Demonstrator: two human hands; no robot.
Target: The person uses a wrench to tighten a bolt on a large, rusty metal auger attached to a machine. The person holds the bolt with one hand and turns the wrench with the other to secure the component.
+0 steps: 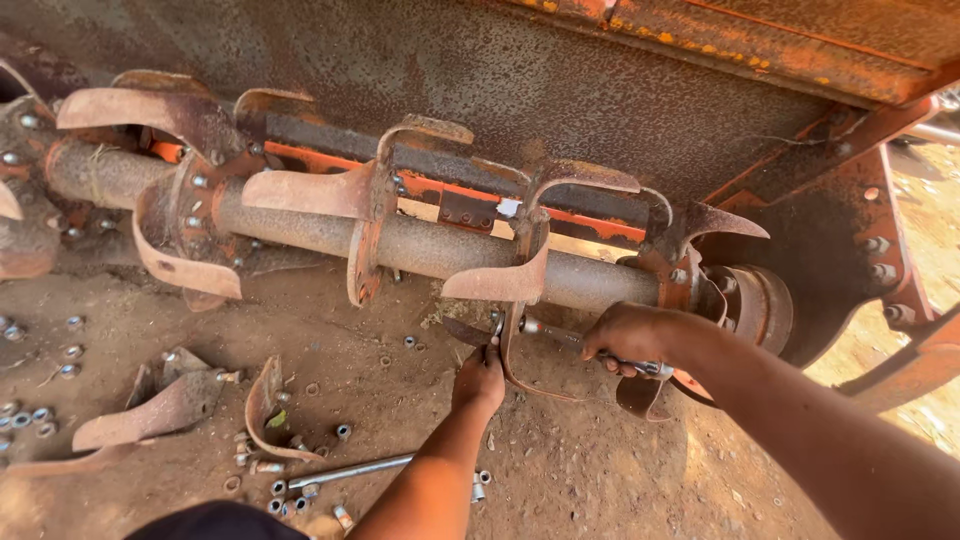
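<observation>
1. rotor shaft point(440, 245) across the middle, running 9 to 3 o'clock, under the hood point(560, 80) at 12.
2. curved blades point(300, 190) along the shaft.
3. left hand point(480, 378) just below the shaft, at 6 o'clock.
4. right hand point(625, 335) at 4 o'clock, on a wrench point(560, 335).
5. loose blades point(150, 410) on the ground point(600, 470) at 8 o'clock; nuts point(40, 415) at 9.
6. long bar point(350, 470) at 7 o'clock, beside the left forearm.

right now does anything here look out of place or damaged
Yes. Curved blades lie loose on the dirt at lower left, off the rusty shaft, with nuts scattered around them. Both hands, left hand and right hand, grip wrenches at one blade flange.
</observation>
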